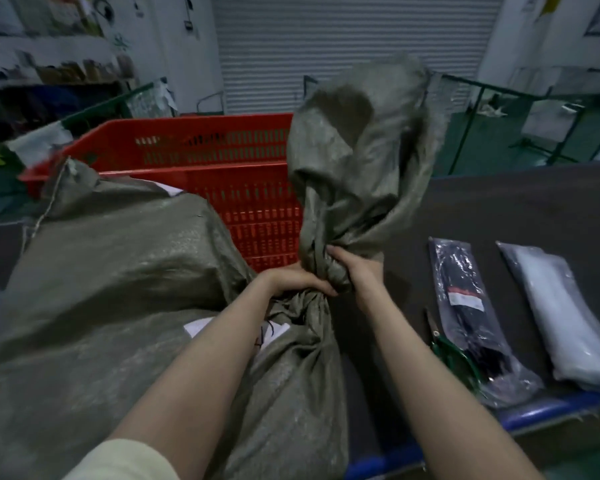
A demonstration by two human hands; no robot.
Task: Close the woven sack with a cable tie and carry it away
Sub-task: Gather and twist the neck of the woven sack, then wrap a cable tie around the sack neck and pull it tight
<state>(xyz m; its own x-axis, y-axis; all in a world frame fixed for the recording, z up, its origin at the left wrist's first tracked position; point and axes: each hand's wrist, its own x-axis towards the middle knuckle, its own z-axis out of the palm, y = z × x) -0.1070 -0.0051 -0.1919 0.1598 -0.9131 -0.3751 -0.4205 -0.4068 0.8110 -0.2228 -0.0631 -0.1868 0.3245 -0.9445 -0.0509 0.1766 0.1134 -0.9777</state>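
A full grey-green woven sack (118, 289) lies on the dark table in front of me. Its mouth is gathered into a twisted neck, and the loose top of the sack (361, 140) stands up above my hands. My left hand (298, 280) grips the neck from the left. My right hand (357, 268) grips it just above, from the right. A clear bag of black cable ties (471, 313) lies on the table to the right, with a bag of white cable ties (565, 317) beside it. No cable tie is around the neck.
A red slatted plastic crate (222, 168) stands behind the sack. Green-handled scissors (451, 351) lie left of the black ties. The dark table (516, 209) has a blue front edge (534, 410). Metal frames and a roller shutter are at the back.
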